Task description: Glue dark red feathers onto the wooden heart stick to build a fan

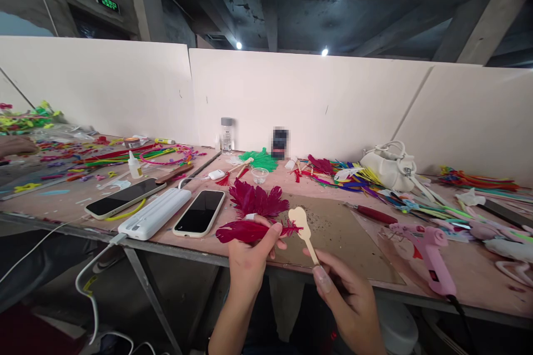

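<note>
My left hand (250, 255) pinches a dark red feather (244, 231) between thumb and fingers, its tip pointing right. My right hand (345, 291) grips the thin handle of a small pale wooden stick with a heart-shaped head (300, 219). The feather's tip touches the head of the stick. Both hands hover at the near edge of the table, over a brown cardboard sheet (345, 238). A bunch of red feathers (256, 199) lies just behind my left hand.
A pink glue gun (428, 249) rests to the right. Two phones (200, 212) (125, 198) and a white power bank (156, 212) lie to the left. Coloured feathers, a white handbag (389, 169), pipe cleaners, a glue bottle (134, 166) and a clear jar (227, 136) crowd the back. Another person's hand (16, 146) shows far left.
</note>
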{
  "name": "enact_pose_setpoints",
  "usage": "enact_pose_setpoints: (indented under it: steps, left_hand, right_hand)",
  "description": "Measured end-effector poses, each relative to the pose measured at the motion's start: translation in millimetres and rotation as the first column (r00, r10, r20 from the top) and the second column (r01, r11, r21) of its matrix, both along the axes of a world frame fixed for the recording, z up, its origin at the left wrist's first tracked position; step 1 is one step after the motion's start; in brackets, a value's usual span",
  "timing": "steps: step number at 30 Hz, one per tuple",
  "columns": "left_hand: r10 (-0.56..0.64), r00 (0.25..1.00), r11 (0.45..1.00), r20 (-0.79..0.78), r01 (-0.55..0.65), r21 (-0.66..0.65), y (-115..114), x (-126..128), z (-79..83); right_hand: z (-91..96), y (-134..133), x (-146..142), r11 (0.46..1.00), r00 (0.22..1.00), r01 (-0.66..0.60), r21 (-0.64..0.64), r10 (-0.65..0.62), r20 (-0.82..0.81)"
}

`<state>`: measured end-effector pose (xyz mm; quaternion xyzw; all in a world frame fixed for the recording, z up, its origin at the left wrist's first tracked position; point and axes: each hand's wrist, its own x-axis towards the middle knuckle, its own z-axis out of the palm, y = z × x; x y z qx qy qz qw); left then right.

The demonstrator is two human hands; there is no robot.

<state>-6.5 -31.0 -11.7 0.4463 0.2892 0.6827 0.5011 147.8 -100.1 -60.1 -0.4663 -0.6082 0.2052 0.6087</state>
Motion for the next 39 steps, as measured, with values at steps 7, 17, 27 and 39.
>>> enact_pose_setpoints:
  steps: [7,17,27,39]
  left_hand:
    - [0.019,1.0,1.0,-0.018,-0.019,-0.001,-0.7,0.2,1.0]
    - [0.006,1.0,1.0,-0.021,-0.007,-0.016,-1.0,-0.5,1.6]
    - [0.002,1.0,1.0,-0.022,-0.003,-0.012,0.5,-1.0,-0.2]
    - [-0.209,0.975,0.975,0.075,0.202,0.091,-0.6,-5.1,-2.3]
  right_hand:
    - [0.3,-1.0,0.4,1.0,1.0,0.007,-0.004,-0.007,0.019]
    - [-0.3,-0.5,1.7,1.0,1.0,-0.006,-0.016,0.006,0.009]
    - [-2.4,-0.6,1.2,1.0,1.0,-0.007,-0.024,0.007,-0.01]
    - [-6.9,0.7,4.1,0.998,0.998,-0.047,-0.03,0.045,-0.045]
